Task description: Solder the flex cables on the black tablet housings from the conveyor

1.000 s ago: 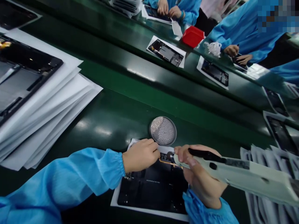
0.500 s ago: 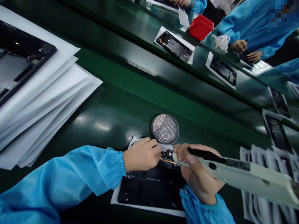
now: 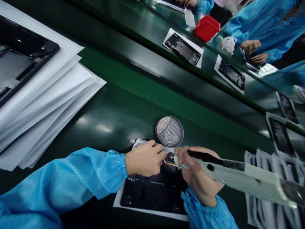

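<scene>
My right hand [image 3: 200, 175] is wrapped round a pale green electric screwdriver [image 3: 238, 175], its metal nose pointing left at the upper edge of an opened black tablet [image 3: 152, 194]. Close to that tip, my left hand [image 3: 146, 159] has its fingers curled down over the same edge; what they pinch, if anything, is hidden. The tablet lies on a white sheet [image 3: 119, 197], with a copper-coloured strip showing under the tip. Just beyond the hands stands a round dimpled tray [image 3: 175, 130], with tiny shiny screws gathered on its left side.
A stack of white sheets [image 3: 71, 92] with another opened tablet [image 3: 21, 60] fills the left. White wrapped pieces [image 3: 267, 190] stand at the right. Across a raised ledge are more tablets [image 3: 183, 49], a red bin [image 3: 207, 28] and a co-worker's hands [image 3: 252, 51].
The screwdriver and my right hand have shifted slightly left, nearer my left fingers. My left hand stays nearly in place. The co-worker's hands across the bench moved a little.
</scene>
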Available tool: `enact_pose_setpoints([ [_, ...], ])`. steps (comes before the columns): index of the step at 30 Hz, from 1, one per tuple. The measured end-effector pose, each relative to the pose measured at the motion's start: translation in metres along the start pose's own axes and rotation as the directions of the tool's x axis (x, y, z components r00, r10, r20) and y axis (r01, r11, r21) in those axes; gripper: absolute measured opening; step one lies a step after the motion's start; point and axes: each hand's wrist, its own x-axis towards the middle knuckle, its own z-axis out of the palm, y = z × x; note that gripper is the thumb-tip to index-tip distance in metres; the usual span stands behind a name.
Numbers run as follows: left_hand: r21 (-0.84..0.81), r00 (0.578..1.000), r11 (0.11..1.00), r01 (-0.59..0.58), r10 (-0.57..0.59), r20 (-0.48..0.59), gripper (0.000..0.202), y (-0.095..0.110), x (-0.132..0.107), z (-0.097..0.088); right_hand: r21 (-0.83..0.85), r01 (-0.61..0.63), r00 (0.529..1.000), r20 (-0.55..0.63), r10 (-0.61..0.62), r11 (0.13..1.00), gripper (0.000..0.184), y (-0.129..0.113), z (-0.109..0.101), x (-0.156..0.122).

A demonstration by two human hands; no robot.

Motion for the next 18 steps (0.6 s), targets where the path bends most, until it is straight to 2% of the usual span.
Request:
enact_pose_setpoints([
  [7,-0.008,1.000,1.000,0.003,-0.003,0.031,0.026,0.000,-0.001,0.000,-0.001,-0.025,1.000,0.018,0.025,1.000,0.025,0.005,-0.002,-0.003],
  [18,0.005,0.999,1.000,0.017,-0.017,-0.038,0.028,0.000,-0.001,0.002,0.010,0.010,0.998,0.066,-0.011,1.000,0.020,0.013,-0.002,-0.004],
])
